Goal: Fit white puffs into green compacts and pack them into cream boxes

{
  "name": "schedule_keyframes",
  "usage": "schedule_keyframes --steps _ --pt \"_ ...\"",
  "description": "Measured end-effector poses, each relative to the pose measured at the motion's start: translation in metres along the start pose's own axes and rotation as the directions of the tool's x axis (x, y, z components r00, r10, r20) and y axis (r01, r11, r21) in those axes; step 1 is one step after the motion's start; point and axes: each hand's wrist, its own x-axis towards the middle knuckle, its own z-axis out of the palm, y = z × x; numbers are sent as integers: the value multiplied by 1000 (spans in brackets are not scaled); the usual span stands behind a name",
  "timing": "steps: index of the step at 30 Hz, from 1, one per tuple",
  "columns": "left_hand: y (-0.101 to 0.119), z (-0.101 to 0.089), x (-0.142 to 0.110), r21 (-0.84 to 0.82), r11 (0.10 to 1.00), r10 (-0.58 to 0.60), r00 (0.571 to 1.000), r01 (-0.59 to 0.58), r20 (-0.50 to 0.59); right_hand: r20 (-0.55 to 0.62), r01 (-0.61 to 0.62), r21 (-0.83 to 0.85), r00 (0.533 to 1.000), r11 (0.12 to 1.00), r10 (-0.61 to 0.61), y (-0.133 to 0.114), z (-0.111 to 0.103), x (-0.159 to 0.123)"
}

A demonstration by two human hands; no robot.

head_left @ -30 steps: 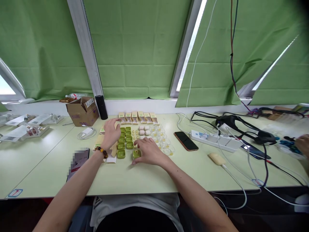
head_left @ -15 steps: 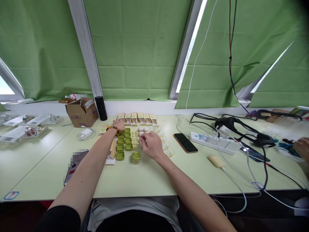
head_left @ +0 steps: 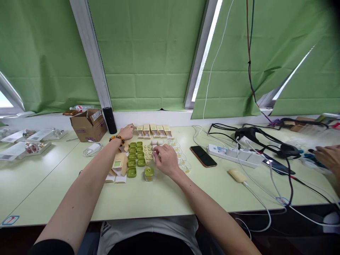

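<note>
My left hand [head_left: 126, 132], a beaded bracelet at its wrist, reaches to the left end of a row of small cream cardboard boxes [head_left: 153, 131]. Its fingers are closed on a cream box there, mostly hidden behind the hand. My right hand [head_left: 166, 159] is held in a pinch beside small yellow pieces [head_left: 147, 153]; what its fingertips hold is too small to make out. Left of those pieces stand two columns of green square cups [head_left: 131, 163]. A clear jar with a green lid [head_left: 149, 173] is nearer me. Clear cups [head_left: 185, 166] lie partly behind my right hand.
More cream boxes [head_left: 120, 166] stand left of the green cups. Further left are a coiled white cable [head_left: 92, 149], a brown carton [head_left: 89, 125] and a black cylinder [head_left: 109, 120]. To the right lie a phone [head_left: 203, 156], a power strip [head_left: 235, 156] and another person's hand [head_left: 329, 157].
My left hand has moved left and slightly away from me, uncovering boxes beside the green cups. My right hand stays pinched in nearly the same place. The view has shifted a little.
</note>
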Motion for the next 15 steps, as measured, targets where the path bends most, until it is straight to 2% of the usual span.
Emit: schedule_keyframes --steps 3,6,7,9,11,13,15 --pt "11 -16 -7 -88 993 74 992 -83 -107 -9 -7 29 1000 1000 8 2 1 0" --pt "33 -22 -36 -159 973 131 966 -169 -225 -41 -5 108 999 994 9 3 1 1" --pt "43 -22 -50 -220 938 189 927 -269 -325 -58 -7 151 998 988 16 2 1 1" --pt "62 -20 -84 -250 866 302 851 -434 -430 -95 -27 293 994 956 57 2 1 3" --pt "79 -14 -118 -201 836 372 797 -510 -477 -118 -66 527 982 847 149 2 3 6" --pt "91 -6 -146 -150 825 423 772 -544 -474 -79 -101 765 965 636 249 3 7 9" --pt "97 3 -164 -114 822 454 763 -558 -460 -7 -119 908 954 401 300 6 11 13"
